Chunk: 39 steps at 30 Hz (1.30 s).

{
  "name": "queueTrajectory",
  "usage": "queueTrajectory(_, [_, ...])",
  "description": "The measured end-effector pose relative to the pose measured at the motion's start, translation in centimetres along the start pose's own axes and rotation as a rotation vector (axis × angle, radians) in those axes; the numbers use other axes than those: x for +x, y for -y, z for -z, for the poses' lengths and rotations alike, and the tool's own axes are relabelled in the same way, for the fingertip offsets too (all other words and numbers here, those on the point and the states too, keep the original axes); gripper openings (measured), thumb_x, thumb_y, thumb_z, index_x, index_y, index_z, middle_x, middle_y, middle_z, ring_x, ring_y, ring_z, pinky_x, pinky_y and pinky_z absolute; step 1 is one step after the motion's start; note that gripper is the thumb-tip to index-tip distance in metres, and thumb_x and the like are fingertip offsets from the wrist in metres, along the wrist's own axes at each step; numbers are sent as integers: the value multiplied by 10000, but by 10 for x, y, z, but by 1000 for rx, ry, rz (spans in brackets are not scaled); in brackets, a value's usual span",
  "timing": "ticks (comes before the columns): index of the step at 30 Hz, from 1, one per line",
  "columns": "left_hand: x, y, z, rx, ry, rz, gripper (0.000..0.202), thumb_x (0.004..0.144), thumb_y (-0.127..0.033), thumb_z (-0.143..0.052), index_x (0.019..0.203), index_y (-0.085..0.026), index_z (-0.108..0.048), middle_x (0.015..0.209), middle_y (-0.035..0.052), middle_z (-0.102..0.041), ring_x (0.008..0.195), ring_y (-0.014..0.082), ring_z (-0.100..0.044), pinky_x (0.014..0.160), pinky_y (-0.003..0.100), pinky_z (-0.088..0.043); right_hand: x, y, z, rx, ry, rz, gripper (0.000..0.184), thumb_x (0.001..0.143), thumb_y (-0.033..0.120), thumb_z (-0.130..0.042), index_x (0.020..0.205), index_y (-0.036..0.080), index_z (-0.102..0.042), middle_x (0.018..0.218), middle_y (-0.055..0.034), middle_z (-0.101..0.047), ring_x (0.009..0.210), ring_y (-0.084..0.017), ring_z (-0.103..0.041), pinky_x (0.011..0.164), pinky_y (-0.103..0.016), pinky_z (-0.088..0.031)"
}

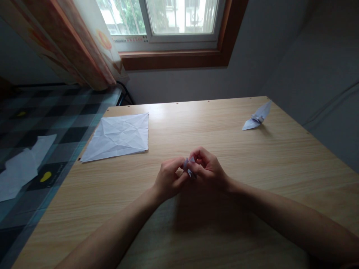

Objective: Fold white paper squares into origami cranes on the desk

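Between my two hands, over the middle of the table, is a small piece of folded white paper point(191, 173). My left hand point(169, 176) pinches its left side with thumb and fingers. From the right, my right hand point(209, 169) grips it too, the thumb pressed against the folds. Fingers cover much of the paper, so its full shape is hidden. Farther off at the right back stands a folded paper crane point(258, 116) with spread wings. A creased, unfolded white sheet point(123, 134) lies flat at the left back.
The light wooden table point(179, 119) has its far edge below a window point(179, 18). At left, a bed with a checked cover point(70, 129) bears loose white papers point(24, 168). A flowered curtain point(84, 45) hangs at the upper left.
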<state>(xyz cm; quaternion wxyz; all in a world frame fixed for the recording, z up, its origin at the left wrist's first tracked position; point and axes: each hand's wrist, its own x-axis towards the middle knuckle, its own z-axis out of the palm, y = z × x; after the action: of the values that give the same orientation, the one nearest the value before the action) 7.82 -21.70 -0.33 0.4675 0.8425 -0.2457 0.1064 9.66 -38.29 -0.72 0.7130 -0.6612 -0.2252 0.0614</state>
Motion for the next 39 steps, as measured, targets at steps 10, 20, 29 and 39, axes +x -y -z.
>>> queueTrajectory(10, [4, 11, -3, -285, -191, 238, 357, 890, -381, -515, 609, -164, -553, 554, -11, -523, 521, 110, -463, 516, 239, -355, 1, -7, 0, -7, -110, 84, 202, 885, 383, -633, 864, 196, -559, 715, 26, -529, 590, -100, -527, 530, -230, -459])
queueTrajectory(20, [9, 17, -4, -511, -372, 427, 248, 740, -285, -677, 901, -200, -509, 601, -67, -534, 440, 69, -444, 426, 180, -329, 11, -16, 12, -9, -217, 127, 137, 827, 267, -649, 875, 214, -532, 769, 23, -543, 657, -118, -543, 582, -243, -469])
queueTrajectory(29, [18, 23, 4, -592, -533, 456, 265, 678, -281, -724, 812, -180, -520, 690, -43, -568, 511, 74, -536, 485, 186, -437, 32, -17, 38, 2, -415, 105, 217, 746, 299, -681, 817, 218, -493, 732, 38, -510, 629, -117, -522, 571, -253, -462])
queueTrajectory(39, [21, 30, 10, -722, -550, 488, 333, 643, -270, -761, 822, -185, -494, 636, -60, -571, 511, 81, -573, 502, 188, -473, 38, -23, 50, 123, -453, 19, 294, 698, 300, -705, 848, 218, -465, 710, 67, -508, 582, -95, -541, 555, -245, -480])
